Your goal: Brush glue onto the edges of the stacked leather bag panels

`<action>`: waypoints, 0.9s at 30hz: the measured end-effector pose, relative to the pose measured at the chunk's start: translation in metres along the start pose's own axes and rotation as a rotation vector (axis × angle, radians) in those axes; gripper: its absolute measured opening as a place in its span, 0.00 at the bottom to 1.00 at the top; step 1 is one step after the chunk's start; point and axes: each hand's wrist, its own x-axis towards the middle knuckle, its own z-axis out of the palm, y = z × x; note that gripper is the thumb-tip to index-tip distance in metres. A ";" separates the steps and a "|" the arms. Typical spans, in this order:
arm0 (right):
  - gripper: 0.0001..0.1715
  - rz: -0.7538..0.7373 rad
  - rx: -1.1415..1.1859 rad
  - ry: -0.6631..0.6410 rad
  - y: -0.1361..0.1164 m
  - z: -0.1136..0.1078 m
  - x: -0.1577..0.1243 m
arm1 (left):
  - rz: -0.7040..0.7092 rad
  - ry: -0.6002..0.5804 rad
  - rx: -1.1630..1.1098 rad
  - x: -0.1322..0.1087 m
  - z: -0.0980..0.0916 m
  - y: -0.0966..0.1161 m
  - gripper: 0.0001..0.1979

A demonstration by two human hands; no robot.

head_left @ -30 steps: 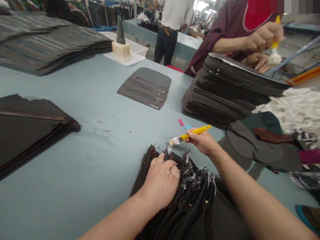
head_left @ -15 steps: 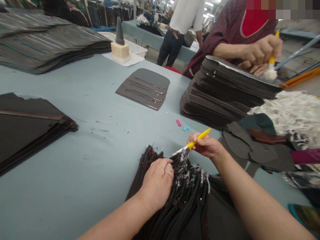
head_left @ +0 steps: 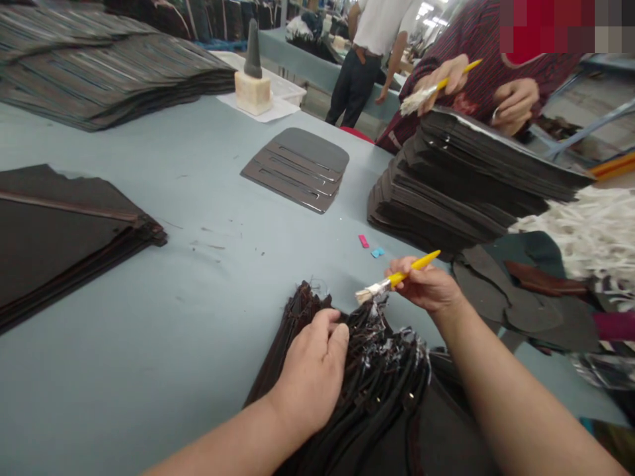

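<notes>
A yellow-handled paintbrush (head_left: 403, 272) is gripped in my right hand (head_left: 429, 285), its handle pinched between thumb and fingers. The pale, coated bristles sit just above the frayed top edges of a bundle of black fabric pieces (head_left: 417, 430). White glue-like smears and loose threads show on those edges, and small metal zipper parts glint lower down. Resting on the bundle's left part is my left hand (head_left: 315, 370), its fingers stretched and the thumb apart. The fingertips' undersides are hidden.
Across the table (head_left: 208, 297), a co-worker's hand (head_left: 449, 76) holds another brush over a tall black stack (head_left: 431, 178). Slotted dark panels (head_left: 302, 165) lie mid-table; other stacks (head_left: 64, 225) are at left. A cone of thread (head_left: 253, 56) stands on a pale block (head_left: 253, 92). White scraps (head_left: 590, 218) heap at right.
My brush has lifted slightly off the edges, showing more bristle. My left hand's fingers have loosened and spread. The co-worker's brush has swung to the left end of their stack.
</notes>
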 end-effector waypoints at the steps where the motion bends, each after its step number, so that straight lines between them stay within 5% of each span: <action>1: 0.09 -0.022 0.020 0.032 -0.002 0.001 0.000 | 0.012 0.015 0.004 -0.007 0.000 0.000 0.20; 5: 0.09 -0.024 0.026 0.154 -0.006 0.006 0.002 | 0.054 0.033 0.048 -0.033 0.000 -0.002 0.21; 10: 0.10 0.085 -0.170 0.039 -0.017 0.022 0.010 | -0.016 -0.035 0.070 -0.049 0.001 -0.007 0.22; 14: 0.13 0.123 -0.258 0.038 -0.016 0.031 0.023 | -0.069 -0.038 0.050 -0.043 -0.001 -0.008 0.21; 20: 0.14 0.285 -0.268 0.069 0.031 0.032 0.038 | -0.043 -0.057 0.101 -0.029 -0.003 -0.008 0.18; 27: 0.13 0.131 -0.264 0.221 0.037 0.025 0.040 | -0.092 -0.086 0.132 -0.025 -0.003 -0.007 0.20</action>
